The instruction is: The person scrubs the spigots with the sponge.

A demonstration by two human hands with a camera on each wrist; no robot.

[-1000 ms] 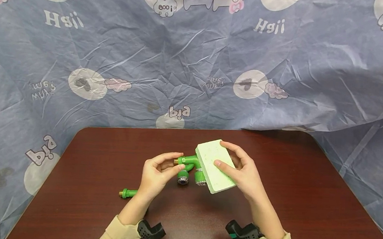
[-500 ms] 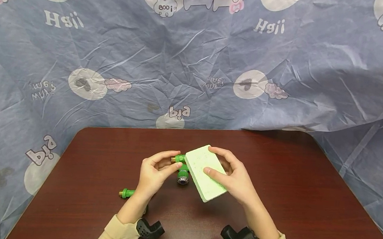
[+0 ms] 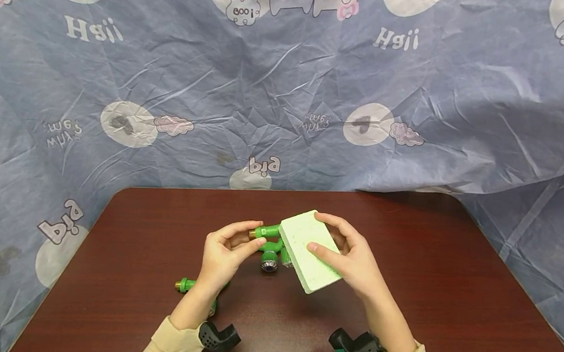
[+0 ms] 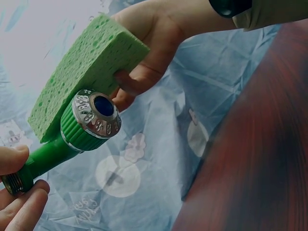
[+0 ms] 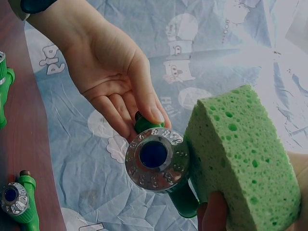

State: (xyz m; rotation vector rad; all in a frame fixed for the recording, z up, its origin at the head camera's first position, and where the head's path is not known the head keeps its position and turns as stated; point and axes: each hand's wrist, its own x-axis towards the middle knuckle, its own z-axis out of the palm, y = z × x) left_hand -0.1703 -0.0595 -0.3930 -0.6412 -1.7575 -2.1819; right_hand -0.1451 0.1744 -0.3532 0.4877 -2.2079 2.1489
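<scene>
My left hand (image 3: pixel 222 256) pinches the threaded brass end of a green elbow pipe fitting (image 3: pixel 270 231) between thumb and fingers, holding it above the table. The fitting's ribbed head (image 4: pixel 89 120) has a chrome ring with a blue centre. In my right hand (image 3: pixel 355 261) is a light green rectangular sponge (image 3: pixel 309 252), gripped with the thumb on its near face. The porous sponge (image 5: pixel 245 159) lies against the side of the fitting, as both wrist views show. From the head view, the sponge covers much of the fitting.
A similar green fitting (image 3: pixel 269 259) lies on the dark red-brown table (image 3: pixel 437 272) behind the held one. Another green fitting (image 3: pixel 185 285) lies at the left, partly hidden by the left forearm. A blue patterned cloth (image 3: pixel 194 75) hangs behind the table.
The sponge slid left and nearer over the fitting, then back right and away, exposing more of it again. My left hand shifted slightly left, keeping its pinch on the fitting.
</scene>
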